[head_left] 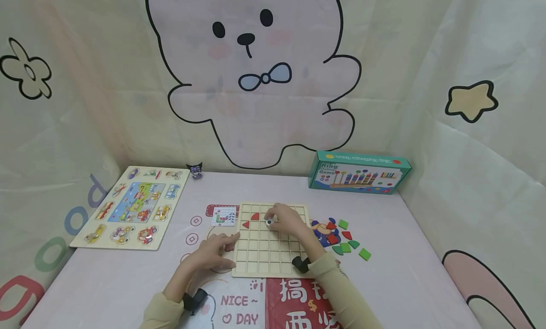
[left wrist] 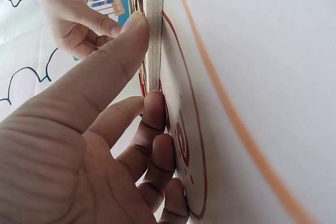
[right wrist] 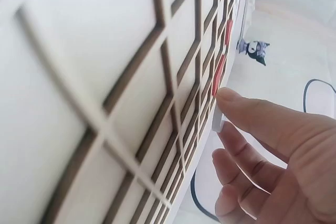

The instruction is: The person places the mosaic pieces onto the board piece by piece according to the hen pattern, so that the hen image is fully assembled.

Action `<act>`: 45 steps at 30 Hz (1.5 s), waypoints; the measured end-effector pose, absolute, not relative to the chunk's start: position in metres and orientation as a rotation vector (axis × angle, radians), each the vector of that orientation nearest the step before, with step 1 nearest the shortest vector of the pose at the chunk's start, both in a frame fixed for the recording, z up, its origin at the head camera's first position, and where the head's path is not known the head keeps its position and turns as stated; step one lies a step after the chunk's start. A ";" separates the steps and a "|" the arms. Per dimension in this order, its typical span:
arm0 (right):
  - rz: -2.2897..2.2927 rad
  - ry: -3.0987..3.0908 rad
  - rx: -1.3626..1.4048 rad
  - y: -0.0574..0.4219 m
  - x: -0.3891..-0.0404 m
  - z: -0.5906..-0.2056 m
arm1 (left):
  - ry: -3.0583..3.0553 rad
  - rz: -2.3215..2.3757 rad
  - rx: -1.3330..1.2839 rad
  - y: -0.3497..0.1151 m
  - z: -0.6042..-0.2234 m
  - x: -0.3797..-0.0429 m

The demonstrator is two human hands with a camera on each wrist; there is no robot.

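R hand (head_left: 286,219) w/ part-hidden whitish pc (right wrist: 217,120) in pinch; L hand (head_left: 212,251), fingers wide, at board (head_left: 263,254)

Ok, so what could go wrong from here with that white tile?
The white tile might slip, since the right hand pinches it by the fingertips. That hand could also nudge the red tiles nearby. And the left hand, touching the edge of the gridded board, could shift it.
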State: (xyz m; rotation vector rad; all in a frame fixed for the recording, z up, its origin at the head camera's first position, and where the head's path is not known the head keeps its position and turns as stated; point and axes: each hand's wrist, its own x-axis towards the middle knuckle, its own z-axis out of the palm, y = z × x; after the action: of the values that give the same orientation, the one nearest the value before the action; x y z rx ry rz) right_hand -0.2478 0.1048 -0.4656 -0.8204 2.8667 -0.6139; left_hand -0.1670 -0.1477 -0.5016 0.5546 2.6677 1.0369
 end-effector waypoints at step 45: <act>-0.604 2.834 -0.781 0.075 -0.250 -0.471 | 2.662 1.044 0.541 -0.148 -0.500 -0.166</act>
State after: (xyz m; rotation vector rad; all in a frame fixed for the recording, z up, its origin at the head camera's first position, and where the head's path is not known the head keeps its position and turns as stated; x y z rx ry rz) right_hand -0.2496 0.0747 -0.4706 -0.7806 2.8342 -0.6044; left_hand -0.1663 -0.1478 -0.4996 0.5405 2.6625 1.0440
